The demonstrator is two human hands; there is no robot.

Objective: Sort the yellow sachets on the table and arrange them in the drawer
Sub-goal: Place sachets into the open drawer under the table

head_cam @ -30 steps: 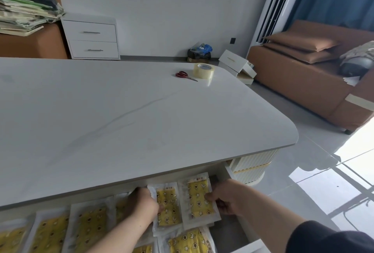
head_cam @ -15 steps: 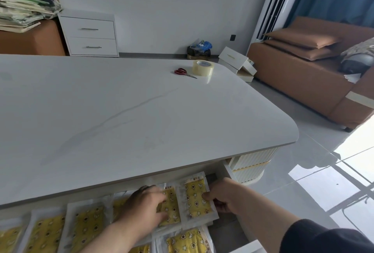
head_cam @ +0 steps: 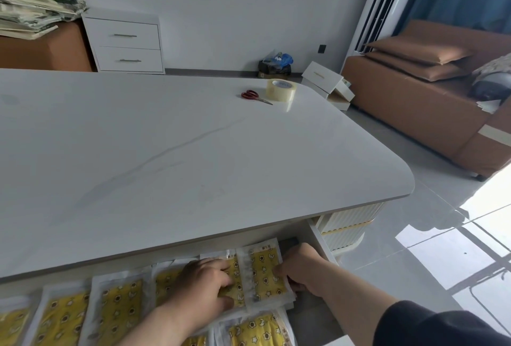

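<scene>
Yellow sachets (head_cam: 119, 307) lining drawer (head_cam: 322, 237), right hand (head_cam: 301, 271) pinching end sachet (head_cam: 265, 271), left hand (head_cam: 199, 287) gripping next sachet (head_cam: 235, 273).

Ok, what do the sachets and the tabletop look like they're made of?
The sachets look like thin plastic film, frosted white at the borders with a slight sheen and wrinkles, around yellow printed contents. The tabletop looks like white stone or sintered slab with a smooth satin finish: faint grey veins and a soft reflection under the tape roll. Laminate is possible.
</scene>
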